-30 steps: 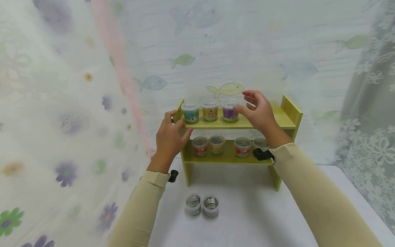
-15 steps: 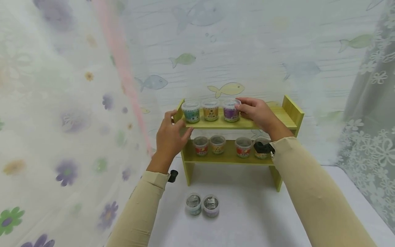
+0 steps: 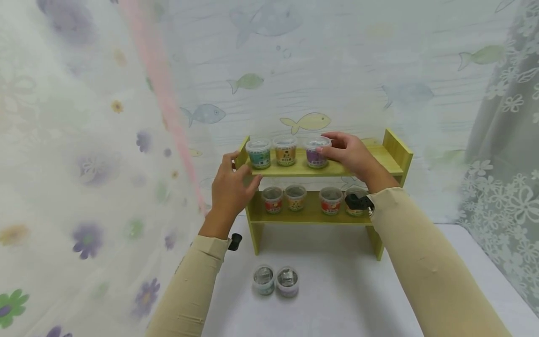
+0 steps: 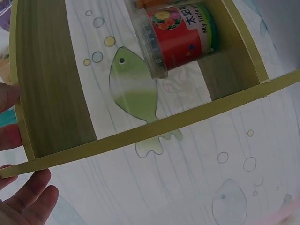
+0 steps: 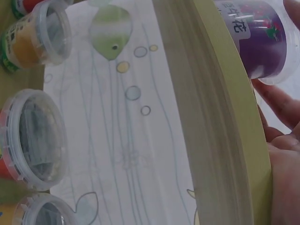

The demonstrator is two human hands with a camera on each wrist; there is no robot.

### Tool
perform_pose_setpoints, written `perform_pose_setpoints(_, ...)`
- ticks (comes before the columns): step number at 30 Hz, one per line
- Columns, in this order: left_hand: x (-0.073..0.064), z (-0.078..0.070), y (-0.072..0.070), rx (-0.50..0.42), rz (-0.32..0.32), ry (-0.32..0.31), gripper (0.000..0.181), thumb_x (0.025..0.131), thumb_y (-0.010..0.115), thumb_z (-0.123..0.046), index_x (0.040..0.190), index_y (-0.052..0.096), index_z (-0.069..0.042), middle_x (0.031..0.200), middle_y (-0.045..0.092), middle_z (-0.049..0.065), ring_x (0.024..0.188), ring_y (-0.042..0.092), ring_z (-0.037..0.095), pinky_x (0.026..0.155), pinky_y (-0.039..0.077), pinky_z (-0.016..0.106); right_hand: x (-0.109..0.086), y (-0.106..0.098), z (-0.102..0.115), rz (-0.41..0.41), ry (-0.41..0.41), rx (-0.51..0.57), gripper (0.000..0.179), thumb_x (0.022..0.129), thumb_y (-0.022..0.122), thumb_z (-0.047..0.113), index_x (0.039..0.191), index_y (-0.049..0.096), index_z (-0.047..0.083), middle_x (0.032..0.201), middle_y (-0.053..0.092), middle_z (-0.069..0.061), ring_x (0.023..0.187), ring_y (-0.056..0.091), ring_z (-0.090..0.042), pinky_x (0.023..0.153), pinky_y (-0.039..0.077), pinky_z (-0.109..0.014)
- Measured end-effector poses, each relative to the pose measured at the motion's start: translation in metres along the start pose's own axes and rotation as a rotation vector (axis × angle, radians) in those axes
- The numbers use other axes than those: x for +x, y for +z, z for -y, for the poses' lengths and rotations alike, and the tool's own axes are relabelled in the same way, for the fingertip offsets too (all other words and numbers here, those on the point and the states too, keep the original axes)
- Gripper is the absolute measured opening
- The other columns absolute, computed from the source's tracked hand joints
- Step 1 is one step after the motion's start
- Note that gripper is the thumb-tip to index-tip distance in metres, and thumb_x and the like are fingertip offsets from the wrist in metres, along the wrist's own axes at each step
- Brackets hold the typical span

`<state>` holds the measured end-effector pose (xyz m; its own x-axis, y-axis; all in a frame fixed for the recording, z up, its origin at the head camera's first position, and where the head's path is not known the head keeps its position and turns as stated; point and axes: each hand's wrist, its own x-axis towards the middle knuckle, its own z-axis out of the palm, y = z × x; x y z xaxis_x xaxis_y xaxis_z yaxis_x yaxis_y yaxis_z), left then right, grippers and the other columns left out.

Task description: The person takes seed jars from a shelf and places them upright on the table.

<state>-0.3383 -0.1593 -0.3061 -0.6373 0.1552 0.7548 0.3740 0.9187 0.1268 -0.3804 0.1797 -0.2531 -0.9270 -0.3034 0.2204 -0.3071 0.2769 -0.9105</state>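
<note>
I find a narrow gap between the orange cup (image 3: pixel 285 152) and the purple cup (image 3: pixel 315 159); beyond the right hand (image 3: pixel 351 157), free wood reaches to the side panel (image 3: pixel 397 149); the upper board (image 3: pixel 384 160) covers the lower board (image 3: pixel 313 208) from above; there, the widest passage lies between the yellow cup (image 3: pixel 296 198) and the right red cup (image 3: pixel 331 202); silver-topped cups (image 3: pixel 287 282) stand on the desk (image 3: pixel 328 299) before the shelf.

Fish-print backdrop (image 3: pixel 345 61) behind; flower-print sheet (image 3: pixel 63 182), left; lace curtain (image 3: pixel 505 192), right; white tabletop (image 3: pixel 332 295) below.
</note>
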Motion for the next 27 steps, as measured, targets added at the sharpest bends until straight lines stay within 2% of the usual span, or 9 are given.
perform_pose_setpoints(10, 0.0013, -0.002, 0.0018, -0.008, -0.01, 0.018, 0.032, 0.095, 0.073, -0.046, 0.09, 0.07, -0.014, 0.149, 0.047, 0.015, 0.107, 0.061, 0.029, 0.072, 0.058, 0.044, -0.002, -0.0018, -0.0003, 0.018, -0.004, 0.025, 0.075, 0.096, 0.071, 0.049, 0.158, 0.043, 0.018, 0.15, 0.052, -0.007, 0.133, 0.055, -0.023, 0.113, 0.046, -0.044)
perform_pose_setpoints(17, 0.0019, -0.0022, 0.0014, -0.001, -0.017, 0.018, 0.032, 0.095, 0.073, -0.047, 0.091, 0.07, -0.015, 0.15, 0.046, 0.015, 0.109, 0.061, 0.03, 0.072, 0.059, 0.044, 0.0005, -0.0006, -0.0019, 0.004, -0.005, 0.067, 0.071, 0.095, 0.074, 0.045, 0.155, 0.048, 0.018, 0.145, 0.057, -0.009, 0.127, 0.059, -0.02, 0.102, 0.053, -0.031)
perform_pose_setpoints(27, -0.0014, 0.0016, 0.0016, -0.005, -0.017, 0.001, 0.032, 0.095, 0.073, -0.046, 0.091, 0.069, -0.015, 0.152, 0.045, 0.014, 0.11, 0.061, 0.03, 0.072, 0.059, 0.045, 0.0002, 0.004, 0.0009, -0.019, -0.004, 0.028, 0.069, 0.094, 0.074, 0.046, 0.152, 0.05, 0.017, 0.141, 0.059, -0.009, 0.124, 0.06, -0.021, 0.102, 0.053, -0.035)
